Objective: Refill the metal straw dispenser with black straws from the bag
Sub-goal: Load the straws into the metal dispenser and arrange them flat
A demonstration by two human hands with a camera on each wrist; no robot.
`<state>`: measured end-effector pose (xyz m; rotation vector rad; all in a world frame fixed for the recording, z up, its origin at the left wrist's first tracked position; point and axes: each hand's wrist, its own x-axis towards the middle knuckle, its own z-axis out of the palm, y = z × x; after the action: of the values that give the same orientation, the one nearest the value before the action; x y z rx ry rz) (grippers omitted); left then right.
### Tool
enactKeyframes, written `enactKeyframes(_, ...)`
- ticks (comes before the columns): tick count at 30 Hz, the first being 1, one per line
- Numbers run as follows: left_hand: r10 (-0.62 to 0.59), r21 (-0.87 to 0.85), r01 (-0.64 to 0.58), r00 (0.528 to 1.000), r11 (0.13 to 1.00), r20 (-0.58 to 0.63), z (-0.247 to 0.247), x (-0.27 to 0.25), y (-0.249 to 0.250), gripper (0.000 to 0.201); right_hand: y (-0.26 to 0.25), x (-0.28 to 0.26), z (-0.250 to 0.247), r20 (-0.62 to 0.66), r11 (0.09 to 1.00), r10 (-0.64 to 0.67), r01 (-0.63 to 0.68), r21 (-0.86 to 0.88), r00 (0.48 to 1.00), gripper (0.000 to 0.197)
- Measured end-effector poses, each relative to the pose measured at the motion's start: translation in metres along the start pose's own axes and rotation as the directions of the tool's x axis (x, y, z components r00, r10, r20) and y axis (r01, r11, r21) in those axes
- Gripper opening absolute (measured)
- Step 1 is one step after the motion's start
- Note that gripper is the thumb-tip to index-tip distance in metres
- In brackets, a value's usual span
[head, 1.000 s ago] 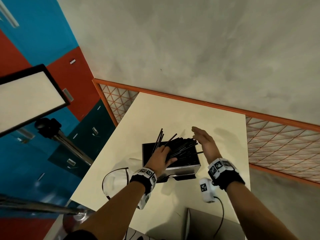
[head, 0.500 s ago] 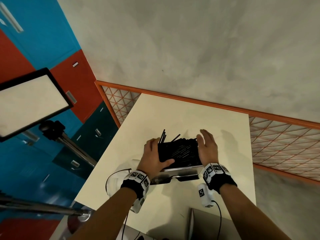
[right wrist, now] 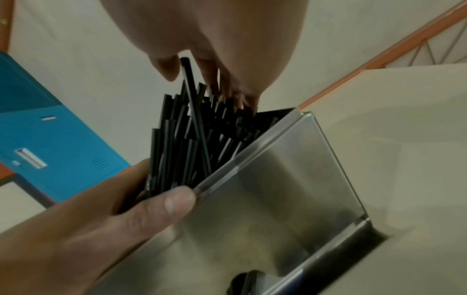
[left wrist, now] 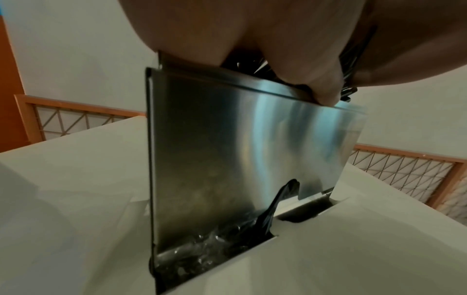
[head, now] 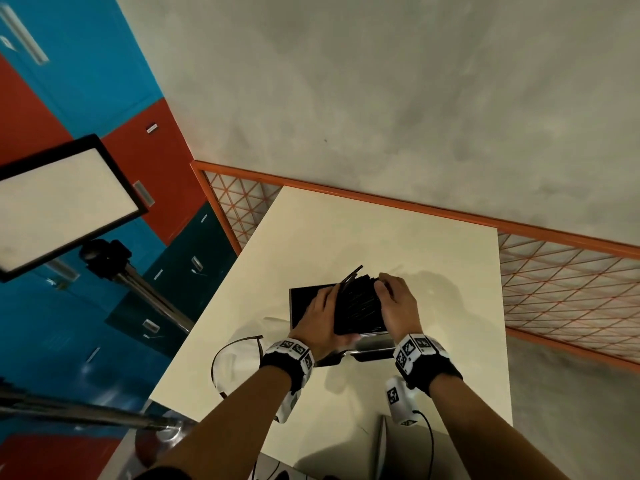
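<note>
Bundle of straws (head: 358, 304) squeezed between left hand (head: 320, 318) and right hand (head: 398, 304), both curled round it, aligning ends above dispenser (right wrist: 275, 179) opening.

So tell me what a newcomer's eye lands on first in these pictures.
First, the bundle of black straws sticking out of the open top of the metal straw dispenser, which stands on the cream table. Both hands close on it: the left hand grips the straws' left side, the right hand their right. At the far left, a bright white light panel stands out.
</note>
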<state>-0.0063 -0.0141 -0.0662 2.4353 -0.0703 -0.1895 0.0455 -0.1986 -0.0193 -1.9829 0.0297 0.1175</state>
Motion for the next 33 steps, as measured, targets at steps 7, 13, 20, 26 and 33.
enactKeyframes(7,-0.074,0.049,0.072,0.996,0.996,0.05,0.0,0.006,0.004,0.119,0.007,-0.002,-0.008,-0.069,0.998,0.053,-0.049,0.05,0.996,0.032)
enactKeyframes(13,-0.108,0.114,0.093,0.986,0.989,0.129,0.002,0.017,0.018,0.121,0.014,-0.01,0.01,-0.04,0.996,0.083,-0.084,-0.021,0.996,0.04)
enactKeyframes(20,-0.044,0.095,0.028,0.984,0.995,0.171,-0.001,0.028,0.02,0.115,0.014,-0.007,0.011,-0.076,0.991,0.095,-0.087,0.098,0.993,0.026)
enactKeyframes(26,0.034,0.12,-0.063,0.972,0.991,0.232,-0.005,0.037,0.024,0.106,0.011,-0.007,0.013,-0.203,0.982,0.102,-0.067,0.174,0.974,0.016)
enactKeyframes(33,0.039,0.031,-0.046,0.982,0.998,0.186,-0.004,0.034,0.014,0.087,0.013,-0.002,0.009,-0.179,0.994,-0.062,0.045,-0.098,0.982,0.031)
